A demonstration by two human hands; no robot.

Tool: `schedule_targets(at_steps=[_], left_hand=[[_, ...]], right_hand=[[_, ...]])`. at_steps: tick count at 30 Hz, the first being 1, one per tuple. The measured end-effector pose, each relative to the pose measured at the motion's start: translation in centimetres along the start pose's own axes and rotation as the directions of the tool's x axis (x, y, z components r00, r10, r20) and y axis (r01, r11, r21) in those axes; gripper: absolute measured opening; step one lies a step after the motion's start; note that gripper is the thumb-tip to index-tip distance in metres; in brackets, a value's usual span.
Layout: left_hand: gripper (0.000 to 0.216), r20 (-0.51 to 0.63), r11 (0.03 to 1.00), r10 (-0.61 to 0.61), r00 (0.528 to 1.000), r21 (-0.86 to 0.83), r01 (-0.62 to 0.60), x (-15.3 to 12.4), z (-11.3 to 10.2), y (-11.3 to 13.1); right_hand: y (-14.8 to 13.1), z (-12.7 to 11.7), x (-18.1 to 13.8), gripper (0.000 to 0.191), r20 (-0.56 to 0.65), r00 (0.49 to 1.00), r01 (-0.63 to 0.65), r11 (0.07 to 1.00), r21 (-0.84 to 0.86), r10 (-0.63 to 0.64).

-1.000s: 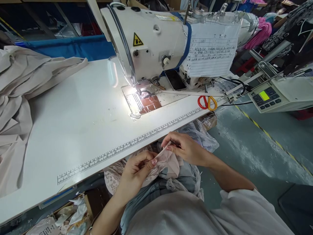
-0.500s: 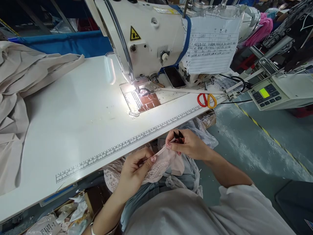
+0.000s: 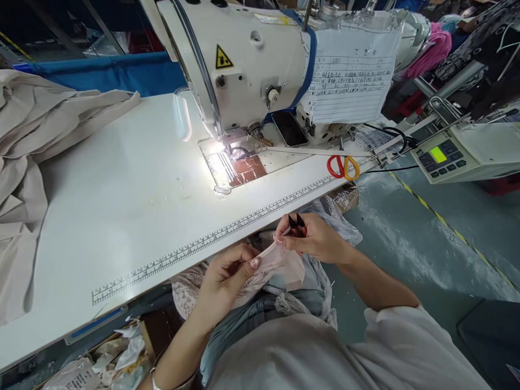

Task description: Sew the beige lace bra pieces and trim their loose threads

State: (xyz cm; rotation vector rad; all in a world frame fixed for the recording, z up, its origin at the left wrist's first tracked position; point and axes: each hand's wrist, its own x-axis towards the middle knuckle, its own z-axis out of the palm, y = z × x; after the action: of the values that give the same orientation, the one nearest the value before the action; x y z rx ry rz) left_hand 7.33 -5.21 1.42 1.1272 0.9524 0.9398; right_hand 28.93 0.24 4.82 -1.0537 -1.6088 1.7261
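Below the table's front edge, my left hand (image 3: pixel 227 276) is closed, pinching a pale pink lace piece (image 3: pixel 280 266) that rests over my lap. My right hand (image 3: pixel 314 241) is closed too: it pinches the other end of a thin strip on the lace and also holds small dark thread snips (image 3: pixel 297 226) with red handles, blades pointing up. The two hands are a short span apart with the strip stretched between them. More lace (image 3: pixel 187 290) hangs under the left hand.
A white sewing machine (image 3: pixel 244 59) with a lit needle area stands on the white table (image 3: pixel 122 195), a paper sheet (image 3: pixel 351 76) taped to it. Beige cloth (image 3: pixel 28 141) is heaped at left. Red and yellow loops (image 3: pixel 344 167), a phone (image 3: pixel 290 129) and a control panel (image 3: pixel 444 157) lie at right.
The right hand lifted a little and turned, so the snips' blades now show above its fingers. The strip between the hands is drawn straighter. The view shifted slightly down.
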Motion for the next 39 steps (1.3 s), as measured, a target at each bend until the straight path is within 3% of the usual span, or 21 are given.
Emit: schedule_targets(at_steps=[6,10,13,20,25,29,35,39], left_hand=[[0.015,-0.026,0.979,0.002,1.0,0.203,0.003,0.4,0.5,0.9],[0.016,-0.093,0.941,0.029,0.995,0.337,0.004,0.9,1.3,0.8],[0.022,-0.157,0.961,0.016,0.987,0.276,0.028,1.2,1.7,0.6],[0.018,-0.17,0.985,-0.039,0.985,0.158,0.066,1.6,2.1,0.5],[0.018,-0.18,0.988,-0.131,0.975,0.059,0.144,1.6,1.8,0.2],[0.017,-0.148,0.987,-0.161,0.976,0.0,0.163,1.6,1.6,0.2],[0.017,-0.129,0.987,-0.16,0.979,-0.047,0.155,1.8,1.6,0.4],[0.022,-0.133,0.987,-0.163,0.978,-0.03,0.16,1.9,1.5,0.2]], right_hand=[[-0.3,0.5,-0.2,0.02,-0.03,0.997,0.067,0.985,-0.159,-0.073],[-0.5,1.3,-0.2,0.01,-0.024,0.993,0.097,0.94,-0.327,-0.111],[-0.5,1.4,-0.2,0.009,-0.035,0.99,0.114,0.933,-0.34,-0.133],[-0.1,1.0,-0.3,0.008,-0.026,0.995,0.082,0.958,-0.276,-0.092],[-0.1,0.5,-0.4,0.034,-0.071,0.983,0.144,0.945,-0.293,-0.172],[0.6,-0.3,-0.7,0.048,-0.109,0.985,0.102,0.956,-0.276,-0.137],[1.4,-1.0,-0.9,0.06,0.014,0.992,0.118,0.889,-0.442,-0.125],[1.3,-0.6,-0.8,0.044,0.059,0.997,0.064,0.935,-0.35,-0.046]])
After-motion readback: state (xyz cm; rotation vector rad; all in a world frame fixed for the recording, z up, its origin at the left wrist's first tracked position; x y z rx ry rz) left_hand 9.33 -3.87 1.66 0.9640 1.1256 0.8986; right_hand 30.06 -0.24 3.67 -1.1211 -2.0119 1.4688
